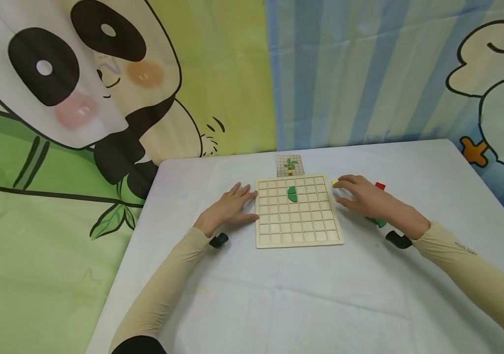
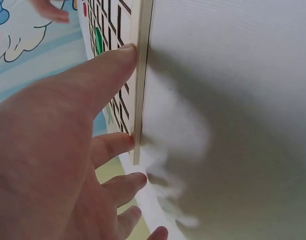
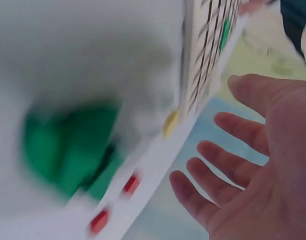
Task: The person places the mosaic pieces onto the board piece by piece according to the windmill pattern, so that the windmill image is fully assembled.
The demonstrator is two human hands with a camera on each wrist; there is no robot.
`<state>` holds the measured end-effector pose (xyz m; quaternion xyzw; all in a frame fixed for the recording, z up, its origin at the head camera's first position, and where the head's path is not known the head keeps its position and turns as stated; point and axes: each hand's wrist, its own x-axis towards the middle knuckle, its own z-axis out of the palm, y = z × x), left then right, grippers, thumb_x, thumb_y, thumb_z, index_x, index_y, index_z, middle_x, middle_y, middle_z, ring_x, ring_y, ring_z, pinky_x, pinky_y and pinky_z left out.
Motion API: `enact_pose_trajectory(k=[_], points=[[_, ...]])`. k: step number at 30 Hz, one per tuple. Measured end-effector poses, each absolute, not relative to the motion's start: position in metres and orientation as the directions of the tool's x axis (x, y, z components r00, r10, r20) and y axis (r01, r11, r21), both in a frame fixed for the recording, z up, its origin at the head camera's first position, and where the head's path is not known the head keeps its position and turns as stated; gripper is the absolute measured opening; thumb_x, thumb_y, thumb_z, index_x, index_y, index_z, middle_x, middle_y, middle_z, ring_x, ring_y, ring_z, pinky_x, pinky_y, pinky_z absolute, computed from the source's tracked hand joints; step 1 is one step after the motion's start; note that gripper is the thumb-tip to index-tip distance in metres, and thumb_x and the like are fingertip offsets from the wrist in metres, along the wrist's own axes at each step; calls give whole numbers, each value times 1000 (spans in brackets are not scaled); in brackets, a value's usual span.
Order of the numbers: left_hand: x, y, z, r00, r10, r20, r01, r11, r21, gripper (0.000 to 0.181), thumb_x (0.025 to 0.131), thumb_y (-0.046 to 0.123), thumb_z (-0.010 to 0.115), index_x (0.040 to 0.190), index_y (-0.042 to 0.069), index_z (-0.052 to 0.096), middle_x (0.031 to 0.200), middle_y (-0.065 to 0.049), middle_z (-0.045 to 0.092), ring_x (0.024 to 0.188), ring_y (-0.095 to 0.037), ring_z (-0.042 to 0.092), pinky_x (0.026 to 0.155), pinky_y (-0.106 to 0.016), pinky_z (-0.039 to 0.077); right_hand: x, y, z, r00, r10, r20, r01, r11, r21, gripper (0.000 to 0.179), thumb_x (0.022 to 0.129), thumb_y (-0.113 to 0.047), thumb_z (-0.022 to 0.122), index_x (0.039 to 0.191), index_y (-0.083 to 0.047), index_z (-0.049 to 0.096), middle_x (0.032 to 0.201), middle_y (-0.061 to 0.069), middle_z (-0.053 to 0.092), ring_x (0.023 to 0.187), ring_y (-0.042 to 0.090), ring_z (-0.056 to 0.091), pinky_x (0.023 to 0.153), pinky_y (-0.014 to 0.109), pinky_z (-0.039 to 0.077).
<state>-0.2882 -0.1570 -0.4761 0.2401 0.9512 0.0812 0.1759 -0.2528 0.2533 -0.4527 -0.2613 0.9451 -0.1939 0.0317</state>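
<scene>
A square wooden grid board (image 1: 298, 232) lies on the table, with a green half-round shape (image 1: 292, 194) on its upper middle cells. My left hand (image 1: 229, 206) is at the board's left side, fingers spread; its thumb and index fingertips touch the edge in the left wrist view. To the right of the board, my right hand (image 1: 367, 196) hovers with fingers extended and nothing held. Near it are a yellow piece (image 3: 170, 123), red pieces (image 3: 131, 184) and blurred green pieces (image 3: 75, 145). In the head view the right hand partly hides these pieces.
A small pattern card (image 1: 281, 169) with a green, yellow and brown design lies against the board's far edge. The white table (image 1: 287, 305) backs onto a cartoon-printed cloth (image 1: 234, 88). Black wrist straps or mounts (image 1: 398, 240) sit below both wrists.
</scene>
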Motion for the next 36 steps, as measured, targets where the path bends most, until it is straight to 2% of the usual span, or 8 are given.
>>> enact_pose_trajectory(k=[5, 11, 21, 25, 28, 31, 36], points=[[-288, -156, -475, -821, 489, -295, 435, 870, 230, 87, 92, 67, 57, 161, 26, 25, 170, -7, 12, 158, -30, -4, 125, -58, 15, -238, 295, -450, -912, -410, 8, -386, 850, -359, 38, 96, -18, 68, 129, 1, 62, 141, 31, 49, 129, 51, 44, 105, 67, 40], [-287, -157, -474, -814, 500, -295, 438, 863, 253, 87, 92, 66, 57, 161, 26, 25, 170, -7, 12, 158, -31, -4, 125, -59, 16, -226, 314, -459, -946, -314, -78, -273, 905, -327, 32, 93, -20, 72, 119, -2, 68, 138, 31, 50, 128, 52, 43, 103, 68, 43], [-287, -159, -476, -818, 501, -284, 438, 861, 259, 87, 92, 68, 56, 162, 26, 24, 170, -7, 13, 158, -31, -2, 125, -59, 16, -229, 305, -475, -929, -362, 75, -368, 884, -287, 21, 86, -17, 79, 102, -6, 71, 127, 27, 59, 119, 49, 52, 100, 63, 47], [-288, -158, -477, -821, 499, -278, 435, 861, 263, 87, 92, 68, 56, 161, 26, 24, 170, -7, 13, 158, -31, -2, 125, -59, 16, -229, 296, -474, -919, -382, 96, -394, 879, -268, 22, 86, -16, 80, 103, -6, 71, 125, 25, 61, 117, 46, 54, 99, 61, 48], [-288, -157, -478, -822, 499, -276, 436, 862, 258, 87, 92, 68, 56, 161, 26, 24, 170, -6, 13, 158, -30, -2, 125, -59, 15, -229, 294, -470, -933, -356, 51, -357, 898, -258, 28, 87, -20, 79, 108, -4, 69, 128, 26, 59, 119, 46, 53, 101, 61, 47], [-288, -157, -479, -822, 495, -281, 435, 865, 251, 87, 92, 68, 55, 162, 27, 24, 170, -6, 12, 158, -29, -3, 125, -58, 15, -229, 296, -464, -954, -299, -39, -282, 931, -234, 35, 88, -26, 77, 112, -1, 67, 127, 27, 57, 117, 49, 51, 97, 63, 47], [-288, -157, -478, -825, 484, -291, 425, 871, 246, 87, 92, 67, 56, 161, 27, 24, 170, -6, 13, 158, -30, -2, 125, -59, 16, -230, 302, -462, -958, -271, -99, -247, 948, -200, 27, 88, -20, 76, 105, 0, 67, 120, 29, 59, 110, 52, 52, 91, 64, 48]])
